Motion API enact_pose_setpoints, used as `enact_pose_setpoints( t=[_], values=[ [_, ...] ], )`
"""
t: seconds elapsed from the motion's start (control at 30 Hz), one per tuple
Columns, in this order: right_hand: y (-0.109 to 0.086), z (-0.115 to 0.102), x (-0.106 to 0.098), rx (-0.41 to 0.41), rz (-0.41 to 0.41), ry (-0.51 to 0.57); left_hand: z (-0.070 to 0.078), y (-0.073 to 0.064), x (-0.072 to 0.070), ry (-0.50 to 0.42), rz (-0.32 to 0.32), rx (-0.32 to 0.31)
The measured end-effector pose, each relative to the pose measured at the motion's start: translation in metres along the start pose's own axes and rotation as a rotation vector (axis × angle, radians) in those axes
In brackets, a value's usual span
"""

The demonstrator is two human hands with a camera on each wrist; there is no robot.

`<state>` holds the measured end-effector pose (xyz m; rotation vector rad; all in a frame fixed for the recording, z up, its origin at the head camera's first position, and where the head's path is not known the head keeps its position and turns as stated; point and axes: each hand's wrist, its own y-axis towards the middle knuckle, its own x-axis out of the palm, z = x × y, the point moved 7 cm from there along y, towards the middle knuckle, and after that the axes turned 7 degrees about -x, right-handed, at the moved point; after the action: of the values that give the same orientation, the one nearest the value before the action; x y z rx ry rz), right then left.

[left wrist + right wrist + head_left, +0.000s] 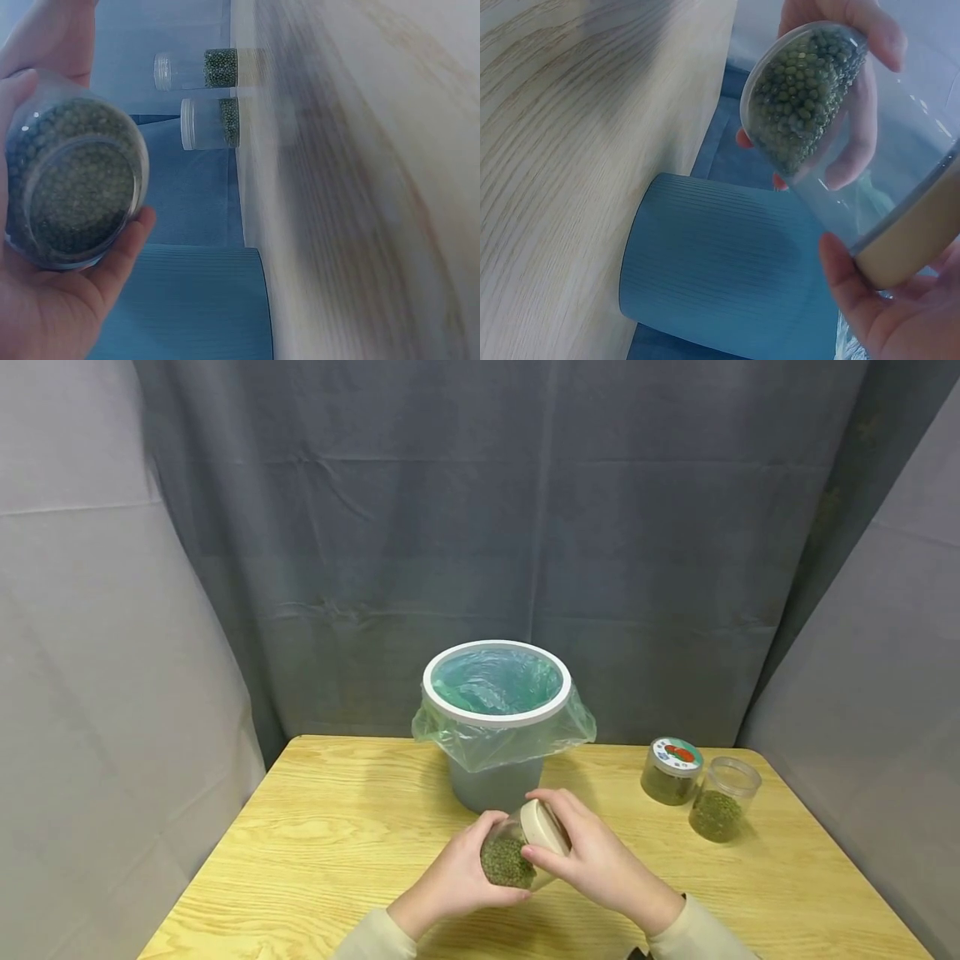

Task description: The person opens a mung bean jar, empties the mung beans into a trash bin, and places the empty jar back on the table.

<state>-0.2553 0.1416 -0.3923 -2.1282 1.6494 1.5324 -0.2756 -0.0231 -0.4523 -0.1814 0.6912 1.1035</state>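
Observation:
Tilted in front of the bin is a clear plastic jar (507, 860) partly filled with small green beans, a cream lid (543, 828) on its mouth. My left hand (468, 872) grips the jar's body near its base. The fingers and thumb of my right hand (592, 856) hold the lid by its rim. In the left wrist view the jar's base (82, 199) faces the camera, beans showing through it. The right wrist view shows the beans (806, 94) slumped toward the base, with the upper part of the jar see-through.
A grey bin (495, 785) with a white rim and green liner bag (510, 747) stands at the table's back middle. To the right are a lidded jar (670, 781) with a printed top and an uncovered jar (717, 814) of green beans. Curtains (420, 527) hang behind the table.

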Motion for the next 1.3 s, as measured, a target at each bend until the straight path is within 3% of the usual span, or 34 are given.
enact_pose_setpoints(
  t=[0.5,0.83,1.3],
  values=[
    [0.001,-0.006,-0.003,-0.067,-0.006,-0.038,0.003,-0.001,-0.003,-0.015,-0.047,-0.011],
    [0.002,-0.010,-0.004,-0.157,-0.038,-0.046,0.002,-0.003,-0.003,-0.038,-0.091,0.005],
    [-0.001,-0.013,-0.003,-0.264,-0.044,-0.057,-0.001,-0.004,0.000,-0.043,-0.135,-0.027]
  ],
)
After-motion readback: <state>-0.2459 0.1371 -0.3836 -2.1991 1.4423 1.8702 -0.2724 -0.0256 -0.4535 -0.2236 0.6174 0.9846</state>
